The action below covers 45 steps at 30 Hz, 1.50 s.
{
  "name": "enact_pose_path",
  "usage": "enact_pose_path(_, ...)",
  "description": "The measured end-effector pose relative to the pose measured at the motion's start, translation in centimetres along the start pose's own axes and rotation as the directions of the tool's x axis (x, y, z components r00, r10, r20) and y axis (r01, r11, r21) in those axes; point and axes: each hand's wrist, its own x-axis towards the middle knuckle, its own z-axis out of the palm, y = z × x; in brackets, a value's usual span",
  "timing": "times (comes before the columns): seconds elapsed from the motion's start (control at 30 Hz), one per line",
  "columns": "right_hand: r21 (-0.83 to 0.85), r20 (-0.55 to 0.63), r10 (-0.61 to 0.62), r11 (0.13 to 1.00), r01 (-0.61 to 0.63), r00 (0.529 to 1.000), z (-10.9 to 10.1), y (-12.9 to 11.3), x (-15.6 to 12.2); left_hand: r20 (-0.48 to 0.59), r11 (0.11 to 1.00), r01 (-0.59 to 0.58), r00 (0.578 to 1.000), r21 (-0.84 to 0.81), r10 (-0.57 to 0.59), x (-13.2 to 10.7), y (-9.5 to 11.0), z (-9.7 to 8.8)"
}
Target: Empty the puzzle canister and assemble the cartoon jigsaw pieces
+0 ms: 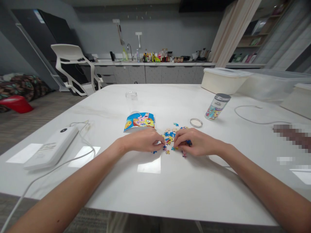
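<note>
Colourful jigsaw puzzle pieces (170, 132) lie in a loose pile on the white table, between my two hands. My left hand (145, 140) comes in from the left, thumb and forefinger pinched on a small blue puzzle piece (164, 147) at the pile's near side. Opposite it, my right hand (195, 141) has its fingers closed on a teal puzzle piece (173, 148), partly hidden by the fingertips. Behind my left hand sits a curved picture sheet (140, 121) with cartoon figures on blue. Some pieces are covered by my right hand.
Beyond the pile are a round metal lid (196, 122), an upright printed canister (217, 106) and a clear jar (132, 102). A white power strip-like box (52, 147) with a cable (60, 165) lies left. Plastic bins (223, 79) stand at the back right.
</note>
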Motion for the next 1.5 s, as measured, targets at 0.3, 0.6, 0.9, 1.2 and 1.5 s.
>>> enact_pose_path(0.3,-0.200,-0.053,0.083,0.975,-0.092,0.995,-0.1,1.5,-0.4,0.014,0.998,0.050,0.999,-0.024,-0.049,0.0,-0.3,-0.1)
enact_pose_path(0.6,-0.223,-0.053,0.085,0.970,-0.095,0.995,-0.4,1.5,-0.4,0.042,0.997,0.078,0.996,-0.015,-0.077,-0.4,-1.5,-0.3)
enact_pose_path(0.9,-0.183,-0.035,0.093,0.978,-0.097,0.995,0.0,1.8,-0.7,0.060,0.998,0.024,0.998,-0.050,-0.021,-0.4,-1.2,-0.5)
enact_pose_path(1.2,-0.183,-0.023,0.119,0.976,-0.121,0.993,-0.3,1.7,-0.7,0.047,0.998,0.048,0.998,-0.039,-0.046,-0.8,-1.6,-0.6)
enact_pose_path(1.5,-0.201,-0.005,0.126,0.972,-0.125,0.992,-0.7,1.6,-0.8,0.041,0.997,0.072,0.997,-0.008,-0.072,-0.8,-1.9,-0.6)
